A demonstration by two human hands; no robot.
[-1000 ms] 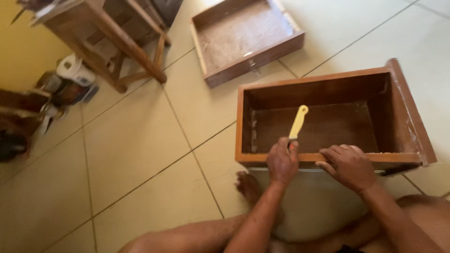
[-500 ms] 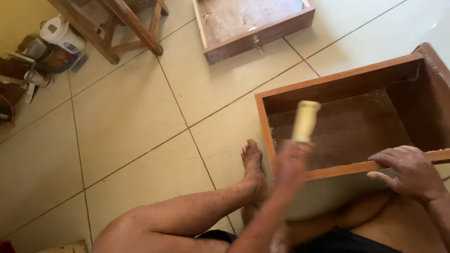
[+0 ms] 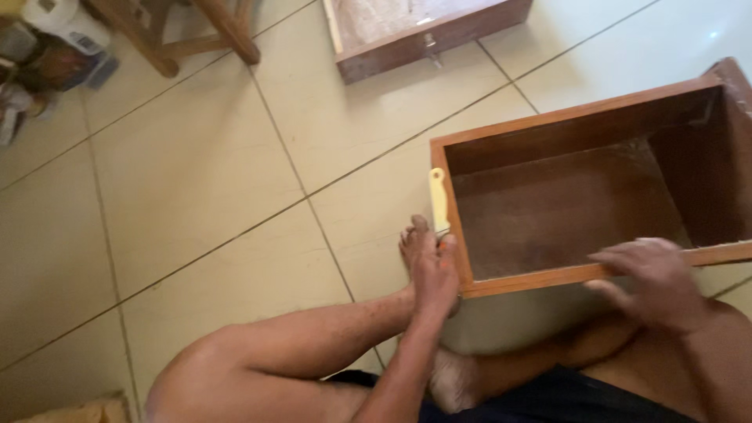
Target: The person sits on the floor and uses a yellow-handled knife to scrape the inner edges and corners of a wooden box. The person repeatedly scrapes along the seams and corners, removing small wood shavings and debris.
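I sit on a tiled floor with an open brown wooden drawer [image 3: 509,286] in front of me. My left hand [image 3: 435,270] is shut on a tool with a pale yellow handle [image 3: 438,200] that points away from me, just outside the drawer's left wall. What the tool's working end is stays hidden under my hand. My right hand [image 3: 654,278] rests on the drawer's near rim, fingers over the edge. My bare foot [image 3: 413,239] lies beside the left hand.
A second wooden drawer [image 3: 427,47] with a metal knob lies at the top. Wooden furniture legs [image 3: 231,31] stand at the top left, with a pile of clutter [image 3: 47,47] in the far left corner. A cardboard edge [image 3: 78,411] shows at the bottom left.
My left hand has carried the yellow-handled tool out of the drawer and down to the floor by its left wall. The view has shifted right and closer.
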